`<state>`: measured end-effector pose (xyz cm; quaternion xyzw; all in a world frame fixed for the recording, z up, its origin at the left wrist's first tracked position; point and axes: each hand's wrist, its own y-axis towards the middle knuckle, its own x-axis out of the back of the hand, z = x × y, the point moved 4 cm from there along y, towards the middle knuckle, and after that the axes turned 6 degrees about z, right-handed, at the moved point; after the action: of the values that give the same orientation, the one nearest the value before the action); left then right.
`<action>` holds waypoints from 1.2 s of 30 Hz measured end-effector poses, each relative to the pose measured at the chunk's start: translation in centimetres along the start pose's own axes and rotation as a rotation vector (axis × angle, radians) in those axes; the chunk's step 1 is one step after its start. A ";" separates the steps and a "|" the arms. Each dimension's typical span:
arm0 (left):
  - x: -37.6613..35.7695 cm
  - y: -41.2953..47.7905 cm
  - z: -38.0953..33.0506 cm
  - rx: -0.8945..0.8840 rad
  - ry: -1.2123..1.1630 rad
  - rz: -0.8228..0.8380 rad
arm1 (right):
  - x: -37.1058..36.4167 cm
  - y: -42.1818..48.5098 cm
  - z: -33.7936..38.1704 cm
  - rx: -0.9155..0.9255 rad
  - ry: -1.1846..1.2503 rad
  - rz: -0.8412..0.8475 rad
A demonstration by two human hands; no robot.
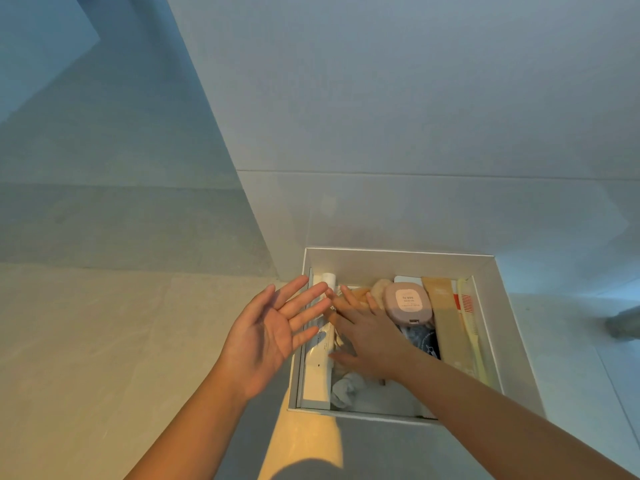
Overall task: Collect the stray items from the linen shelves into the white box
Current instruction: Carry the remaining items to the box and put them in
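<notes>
Pale floor tiles (104, 341) run up to a plain white cabinet front (415, 116), and the white box (381, 268) sits on the floor right against it. Inside the box, a white tube (320, 372) lies along the left wall. A pink case (408, 303) rests near the far side, with a tan packet (446, 317) and a yellow comb (472, 327) lined up to its right.

My left hand (266, 337) hangs over the box's left edge, palm turned up and fingers spread, holding nothing. My right hand (370, 337) is over the middle of the box, palm down and fingers splayed, gripping nothing.

The right hand is blurred, so I cannot tell whether it touches the items beneath. It covers part of a dark packet (424, 339) and a grey cloth (346, 389). A beige lump (379, 287) beyond my fingertips is too unclear to name.
</notes>
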<state>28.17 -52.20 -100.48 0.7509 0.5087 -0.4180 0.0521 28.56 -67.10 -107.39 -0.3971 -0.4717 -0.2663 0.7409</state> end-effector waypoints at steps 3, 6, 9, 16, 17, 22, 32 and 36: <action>-0.4 0.8 0.3 -0.002 -0.003 0.006 | 0.6 -1.2 -0.9 -0.026 0.005 -0.033; -0.9 1.9 0.9 0.000 0.007 0.010 | 1.0 -2.9 -2.5 -0.070 0.042 -0.039; -1.4 2.8 1.4 -0.006 0.052 0.004 | 1.5 -4.8 -4.2 -0.130 0.003 -0.030; -1.8 2.9 1.9 -0.076 0.507 -0.025 | 2.8 -10.3 -8.4 -0.241 -0.057 -0.059; -1.9 2.6 1.9 -0.095 0.633 -0.001 | 2.9 -10.8 -8.8 -0.243 -0.082 -0.054; -1.8 1.4 1.1 -0.201 1.542 0.226 | 4.4 -13.2 -9.6 -0.112 -0.258 -0.197; -1.4 1.1 -0.3 -0.651 2.414 0.591 | 5.1 -15.4 -10.7 0.128 -0.417 -0.323; -1.3 1.2 -0.7 -0.681 2.550 0.676 | 5.3 -16.7 -12.0 0.209 -0.467 -0.274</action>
<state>29.30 -53.38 -99.56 0.6488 0.0730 0.7381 -0.1701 23.70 -86.33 -99.82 -0.3016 -0.7035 -0.2152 0.6065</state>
